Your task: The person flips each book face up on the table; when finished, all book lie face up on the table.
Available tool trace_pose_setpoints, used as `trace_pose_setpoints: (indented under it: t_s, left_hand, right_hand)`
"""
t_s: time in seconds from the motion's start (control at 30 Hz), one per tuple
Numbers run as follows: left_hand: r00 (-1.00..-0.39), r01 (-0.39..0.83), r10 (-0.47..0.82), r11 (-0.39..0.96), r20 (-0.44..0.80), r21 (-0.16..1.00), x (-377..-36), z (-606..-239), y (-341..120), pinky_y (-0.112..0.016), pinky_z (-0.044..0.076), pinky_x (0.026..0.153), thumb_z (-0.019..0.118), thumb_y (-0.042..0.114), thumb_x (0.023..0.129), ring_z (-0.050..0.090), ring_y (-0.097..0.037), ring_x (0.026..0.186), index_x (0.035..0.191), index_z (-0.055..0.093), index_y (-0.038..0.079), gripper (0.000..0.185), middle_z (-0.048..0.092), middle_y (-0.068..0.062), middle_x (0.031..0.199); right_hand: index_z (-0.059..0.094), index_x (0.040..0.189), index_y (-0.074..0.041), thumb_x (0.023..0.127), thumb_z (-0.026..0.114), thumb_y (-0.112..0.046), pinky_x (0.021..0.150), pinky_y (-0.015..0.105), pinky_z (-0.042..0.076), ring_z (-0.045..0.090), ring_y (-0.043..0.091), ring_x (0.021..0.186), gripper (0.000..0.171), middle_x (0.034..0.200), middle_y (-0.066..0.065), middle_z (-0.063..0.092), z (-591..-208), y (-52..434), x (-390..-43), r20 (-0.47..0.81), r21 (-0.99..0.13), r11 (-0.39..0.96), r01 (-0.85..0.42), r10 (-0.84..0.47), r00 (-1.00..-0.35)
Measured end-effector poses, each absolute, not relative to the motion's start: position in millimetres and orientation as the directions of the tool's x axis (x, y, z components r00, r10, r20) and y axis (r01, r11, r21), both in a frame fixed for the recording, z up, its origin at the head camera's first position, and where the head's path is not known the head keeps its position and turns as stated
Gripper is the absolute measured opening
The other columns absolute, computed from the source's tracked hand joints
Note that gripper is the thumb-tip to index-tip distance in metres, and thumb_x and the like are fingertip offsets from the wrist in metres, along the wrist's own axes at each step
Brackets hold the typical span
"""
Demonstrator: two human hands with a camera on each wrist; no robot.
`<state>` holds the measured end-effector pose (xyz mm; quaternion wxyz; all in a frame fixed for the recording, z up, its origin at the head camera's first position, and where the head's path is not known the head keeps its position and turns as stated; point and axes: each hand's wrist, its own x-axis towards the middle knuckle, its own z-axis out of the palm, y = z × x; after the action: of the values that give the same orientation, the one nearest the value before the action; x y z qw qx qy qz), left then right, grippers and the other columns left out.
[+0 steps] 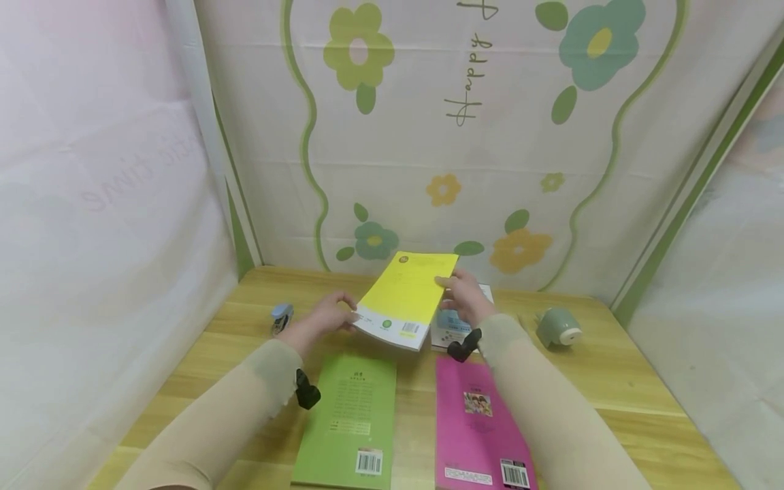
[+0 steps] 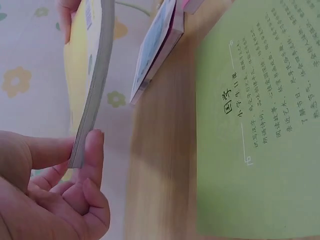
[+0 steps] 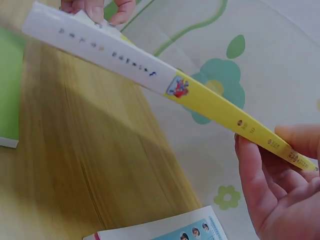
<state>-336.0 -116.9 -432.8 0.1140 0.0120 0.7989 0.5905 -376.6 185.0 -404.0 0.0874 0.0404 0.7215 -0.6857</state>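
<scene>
While my left hand [image 1: 324, 314] and right hand [image 1: 467, 297] pinch the thin yellow paper book [image 1: 407, 297], I should lift it level above the wooden desk [image 1: 618, 367].

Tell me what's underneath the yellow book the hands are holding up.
Beneath the yellow book, held by the left hand and right hand, lies bare wooden table and part of a pale blue-covered book. The rest of that cover is hidden.
</scene>
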Motion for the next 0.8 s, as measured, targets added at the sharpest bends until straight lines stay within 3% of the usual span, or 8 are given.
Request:
trace_pose_setpoints:
  t_s: [0.13, 0.3, 0.47, 0.6, 0.8]
  left_hand:
    - [-0.984, -0.086, 0.119, 0.336, -0.133, 0.938, -338.7, -437.1, -112.9, -0.048, 0.052, 0.089, 0.061, -0.007, 0.089, 0.068, -0.037, 0.09, 0.106, 0.06, -0.006, 0.017, 0.058, -0.026, 0.116]
    - [-0.986, -0.034, 0.134, 0.429, -0.101, 0.903, -342.0, -441.5, -106.9, -0.048, 0.049, 0.091, 0.056, -0.011, 0.079, 0.061, -0.039, 0.101, 0.115, 0.061, -0.01, 0.037, 0.059, -0.025, 0.12]
    - [-0.981, 0.074, 0.192, 0.506, -0.029, 0.86, -343.0, -448.1, -99.8, -0.049, 0.043, 0.103, 0.069, -0.002, 0.077, 0.053, -0.039, 0.114, 0.124, 0.05, -0.012, 0.052, 0.055, -0.026, 0.123]
    - [-0.984, 0.117, 0.174, 0.531, 0.027, 0.839, -344.5, -455.9, -92.8, -0.047, 0.042, 0.104, 0.078, 0.002, 0.071, 0.053, -0.038, 0.112, 0.124, 0.047, -0.009, 0.063, 0.053, -0.022, 0.12]
    - [-0.99, 0.131, 0.122, 0.636, 0.068, 0.761, -345.3, -460.8, -86.8, -0.043, 0.049, 0.094, 0.08, 0.002, 0.064, 0.053, -0.031, 0.1, 0.12, 0.048, -0.003, 0.064, 0.049, -0.015, 0.114]
  right_hand:
    - [0.05, 0.137, -0.011, 0.099, 0.059, -0.019, 0.079, 0.039, 0.058, 0.067, 0.028, 0.098, 0.04, 0.119, 0.014, 0.063, -401.5, 183.9, -377.2, -0.149, -0.989, 0.025, 0.148, -0.045, -0.988]
    - [0.049, 0.139, -0.009, 0.099, 0.058, -0.014, 0.075, 0.036, 0.06, 0.067, 0.028, 0.097, 0.041, 0.121, 0.016, 0.062, -396.2, 181.5, -378.3, -0.126, -0.991, -0.037, 0.126, -0.025, -0.992]
    - [0.049, 0.138, -0.009, 0.099, 0.058, -0.013, 0.067, 0.029, 0.059, 0.067, 0.024, 0.092, 0.04, 0.12, 0.015, 0.06, -390.1, 177.9, -375.1, -0.154, -0.984, -0.088, 0.152, 0.007, -0.988]
    - [0.05, 0.138, -0.009, 0.1, 0.058, -0.014, 0.068, 0.029, 0.059, 0.068, 0.024, 0.093, 0.04, 0.12, 0.016, 0.062, -385.7, 173.6, -372.8, -0.154, -0.983, -0.106, 0.151, 0.021, -0.988]
    - [0.05, 0.137, -0.008, 0.099, 0.059, -0.012, 0.074, 0.033, 0.059, 0.068, 0.026, 0.095, 0.04, 0.121, 0.017, 0.063, -384.2, 170.6, -373.1, -0.156, -0.981, -0.124, 0.152, 0.028, -0.987]
